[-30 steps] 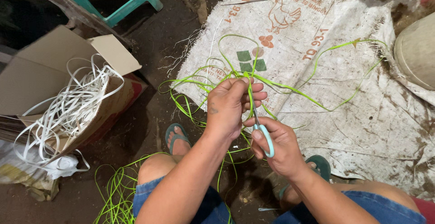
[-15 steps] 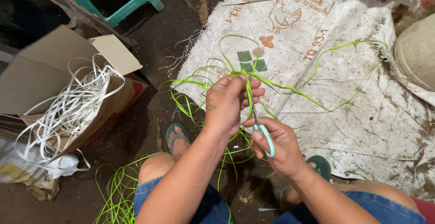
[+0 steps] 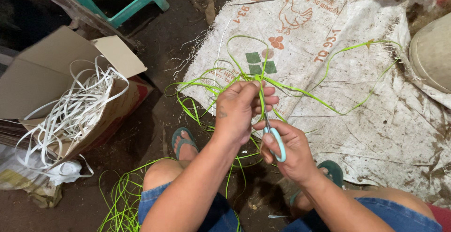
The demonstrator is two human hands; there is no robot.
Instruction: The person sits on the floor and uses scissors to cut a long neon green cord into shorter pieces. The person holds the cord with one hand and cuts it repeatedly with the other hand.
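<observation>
Change: left hand dipped slightly since earlier, strips pinch barely shifted; right hand same spot.
Left hand: one, closed, pinching green strips at fingertips.
Right hand: one, closed on scissors, just below left hand.
Scissors: one pair, pale blue handles, blades up along the strips.
Green strips: many, count unclear; thin, glossy, bright lime, looping out beyond the left hand over a white sack.
White strips: a bundle in one cardboard box, far left of left hand.

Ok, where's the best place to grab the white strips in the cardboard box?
Take the white strips at the bunched middle where they cross the rim of the cardboard box, coming from above: the loops arch upward there, while the loose ends trail down the left side.
</observation>
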